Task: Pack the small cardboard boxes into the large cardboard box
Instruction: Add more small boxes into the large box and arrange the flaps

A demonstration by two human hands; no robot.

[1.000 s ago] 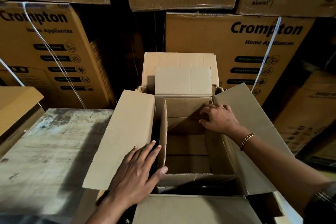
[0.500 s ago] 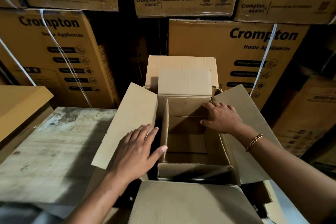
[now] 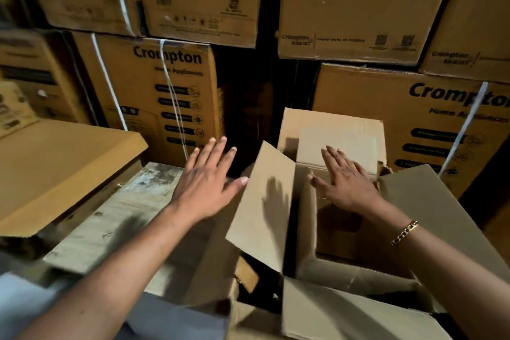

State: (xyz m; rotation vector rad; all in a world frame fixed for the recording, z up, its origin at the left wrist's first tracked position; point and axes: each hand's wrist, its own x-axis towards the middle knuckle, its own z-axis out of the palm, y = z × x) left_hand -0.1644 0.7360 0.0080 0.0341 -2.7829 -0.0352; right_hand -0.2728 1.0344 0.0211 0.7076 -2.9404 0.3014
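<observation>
The large cardboard box stands open at the right, its flaps spread outwards. Inside it sits a small open cardboard box with its own flaps up. My right hand lies flat, fingers apart, on the far inner flap of the small box and holds nothing. My left hand hovers over the table to the left of the left flap, fingers spread and empty, its thumb near the flap's edge.
A worn wooden table lies under my left arm. A flat brown board rests at the left. Stacked Crompton cartons form a wall behind, with a dark gap between them.
My left hand has lifted off the left flap and moved up and to the left over the table. The camera has swung left. My right hand stays on the small box's far flap.
</observation>
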